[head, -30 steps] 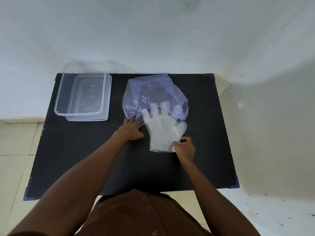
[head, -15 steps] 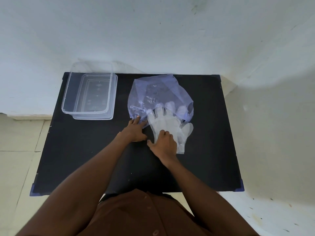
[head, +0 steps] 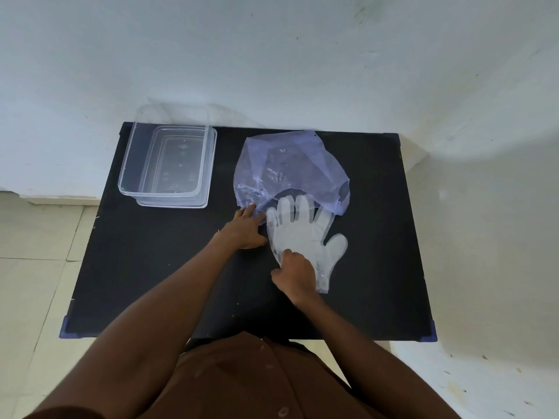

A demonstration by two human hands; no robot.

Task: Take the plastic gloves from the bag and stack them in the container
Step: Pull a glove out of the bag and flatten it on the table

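Note:
A thin bluish plastic bag [head: 287,167] lies crumpled on the black table [head: 151,267], right of centre. A clear plastic glove [head: 305,234] lies flat just below the bag's mouth, its fingertips at the bag's edge and its thumb pointing right. My left hand [head: 246,229] presses down the bag's lower left corner with its fingers. My right hand [head: 298,275] pinches the glove's cuff near its lower left edge. A clear rectangular container [head: 169,164] stands empty at the table's back left, seated on what looks like its lid.
The table stands against a white wall [head: 272,71], with another wall close on the right. Pale floor tiles [head: 33,252] show to the left. My brown shirt [head: 257,379] fills the bottom of the view.
My right hand shifted from the glove's lower right edge to its lower left and drew the glove down, almost clear of the bag. My left hand stayed on the bag's corner.

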